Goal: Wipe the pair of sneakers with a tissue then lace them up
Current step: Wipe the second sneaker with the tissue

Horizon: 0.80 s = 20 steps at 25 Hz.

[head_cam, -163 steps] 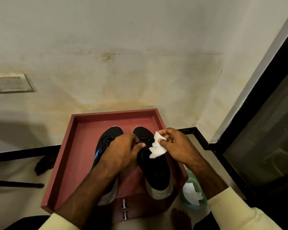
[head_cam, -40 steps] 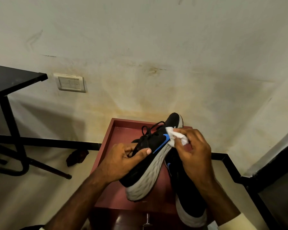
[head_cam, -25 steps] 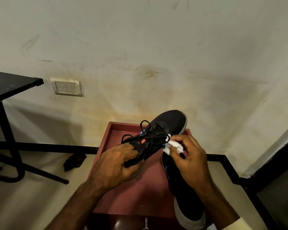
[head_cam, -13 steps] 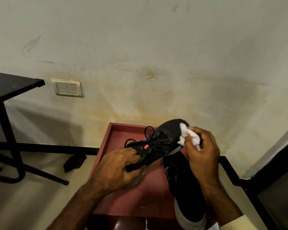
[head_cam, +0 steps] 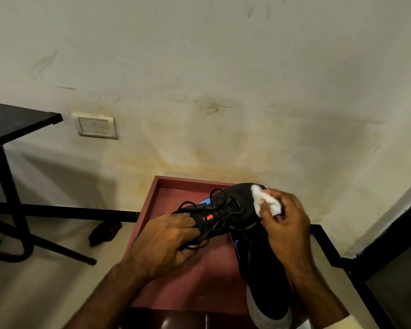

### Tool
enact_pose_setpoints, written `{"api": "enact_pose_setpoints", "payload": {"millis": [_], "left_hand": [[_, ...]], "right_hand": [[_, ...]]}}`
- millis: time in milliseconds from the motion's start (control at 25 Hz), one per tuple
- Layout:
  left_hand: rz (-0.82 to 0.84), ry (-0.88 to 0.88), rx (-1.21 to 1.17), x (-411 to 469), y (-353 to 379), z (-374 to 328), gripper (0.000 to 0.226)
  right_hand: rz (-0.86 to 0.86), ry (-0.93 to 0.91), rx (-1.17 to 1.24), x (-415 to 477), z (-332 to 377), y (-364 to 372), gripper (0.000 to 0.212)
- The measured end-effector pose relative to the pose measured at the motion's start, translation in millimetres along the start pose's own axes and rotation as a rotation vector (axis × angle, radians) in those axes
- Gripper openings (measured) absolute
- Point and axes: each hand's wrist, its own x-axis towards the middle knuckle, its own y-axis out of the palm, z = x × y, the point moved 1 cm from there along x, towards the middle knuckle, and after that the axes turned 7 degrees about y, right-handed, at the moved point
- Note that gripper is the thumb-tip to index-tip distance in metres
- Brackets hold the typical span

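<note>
Currently | gripping lifted black mesh sneaker (head_cam: 235, 207) in curled left hand (head_cam: 163, 243) | pinching crumpled white tissue (head_cam: 266, 204) against its toe with right hand (head_cam: 287, 226)

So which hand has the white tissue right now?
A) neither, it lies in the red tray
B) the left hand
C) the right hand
C: the right hand pinches the tissue against the toe of the lifted sneaker, while the left hand grips that sneaker's back end.
</note>
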Motion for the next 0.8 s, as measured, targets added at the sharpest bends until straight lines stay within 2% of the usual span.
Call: {"api": "enact_pose_setpoints", "payload": {"millis": [40,160,200,360,400,520,600,800], "left_hand": [[0.012,0.019,0.020,0.0,0.8,1.8,0.016],[0.009,0.084,0.071,1.4,0.3,1.5,0.021],[0.015,0.106,0.100,1.9,-0.2,-0.5,0.022],[0.048,0.124,0.148,1.0,-1.7,-0.4,0.027],[0.044,0.119,0.146,0.1,-1.5,0.5,0.028],[0.040,0.111,0.152,-1.2,-0.6,-1.0,0.032],[0.044,0.121,0.166,2.2,-0.8,-4.7,0.030],[0.070,0.127,0.203,2.1,1.2,-4.3,0.026]], "right_hand": [[0.028,-0.015,-0.026,-1.8,0.8,0.9,0.023],[-0.077,0.038,-0.021,6.3,0.7,-5.8,0.022],[-0.053,0.028,-0.024,5.3,0.2,-6.1,0.023],[0.312,-0.162,-0.155,-14.1,-1.3,9.6,0.033],[0.302,-0.168,-0.171,-10.6,-2.3,9.2,0.033],[0.079,-0.043,-0.143,5.9,-2.9,-1.8,0.032],[0.043,-0.036,-0.143,1.9,-0.3,-0.8,0.033],[0.376,-0.101,-0.081,-11.5,-0.1,16.2,0.038]]}}
